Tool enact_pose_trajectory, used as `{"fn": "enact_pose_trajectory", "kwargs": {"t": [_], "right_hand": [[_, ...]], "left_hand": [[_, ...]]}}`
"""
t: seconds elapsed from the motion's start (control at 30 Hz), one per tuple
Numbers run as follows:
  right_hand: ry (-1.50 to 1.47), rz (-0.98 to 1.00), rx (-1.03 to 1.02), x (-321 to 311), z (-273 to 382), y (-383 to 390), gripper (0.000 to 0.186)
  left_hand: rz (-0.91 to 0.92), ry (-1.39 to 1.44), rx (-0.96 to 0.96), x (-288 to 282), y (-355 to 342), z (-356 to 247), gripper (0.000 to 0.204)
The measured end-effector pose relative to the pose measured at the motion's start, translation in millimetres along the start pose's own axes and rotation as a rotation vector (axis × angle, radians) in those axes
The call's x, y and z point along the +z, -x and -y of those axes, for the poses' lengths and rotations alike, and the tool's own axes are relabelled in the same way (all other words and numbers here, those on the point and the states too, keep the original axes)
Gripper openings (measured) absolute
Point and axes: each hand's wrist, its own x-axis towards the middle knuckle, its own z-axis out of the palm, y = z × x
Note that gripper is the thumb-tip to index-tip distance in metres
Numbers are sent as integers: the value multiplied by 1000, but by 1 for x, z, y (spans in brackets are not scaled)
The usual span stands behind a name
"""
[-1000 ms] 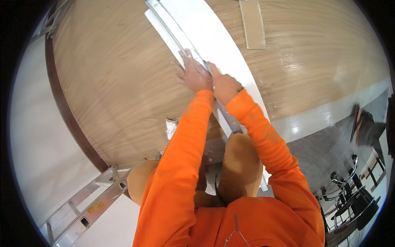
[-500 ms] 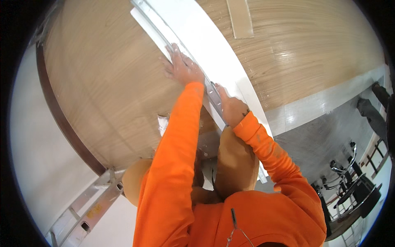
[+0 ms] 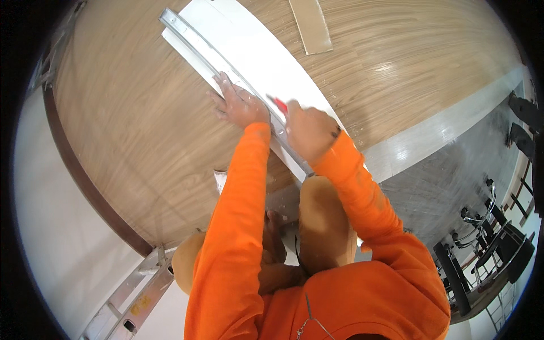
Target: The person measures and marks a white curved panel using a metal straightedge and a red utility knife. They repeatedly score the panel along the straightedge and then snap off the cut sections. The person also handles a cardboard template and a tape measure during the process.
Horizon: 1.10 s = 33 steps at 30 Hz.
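A wood-grain floor (image 3: pixel 141 130) fills most of the view, with a long white board (image 3: pixel 266 62) lying diagonally across it from the upper left toward the centre. A pale strip (image 3: pixel 436 133) borders the wood floor at right, and beyond it stand dark chairs (image 3: pixel 481 255). An aluminium ladder (image 3: pixel 136 294) shows at lower left. A metal straightedge (image 3: pixel 209 48) rests along the board's left edge. The person, in orange sleeves, kneels over it. The left hand (image 3: pixel 241 105) lies flat with fingers spread, pressing the straightedge down on the board. The right hand (image 3: pixel 309 130) is clenched around a red-handled tool (image 3: pixel 279 105), its tip just beside the straightedge. A short tan strip (image 3: pixel 310 25) lies apart on the floor at the top.
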Motion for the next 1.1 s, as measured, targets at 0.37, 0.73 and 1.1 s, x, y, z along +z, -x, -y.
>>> {"fn": "enact_pose_trajectory", "kwargs": {"t": [0.37,0.73,1.1], "right_hand": [[-68,-82,-103,60,-8,-63,17],[-50,46,29,92,-61,29,15],[-449,25,-48,51,-78,29,37]], "left_hand": [[5,-20,-21,0,-3,-9,64],[-13,26,29,3,-3,-11,64],[-34,-45,28,3,6,-8,68]]}}
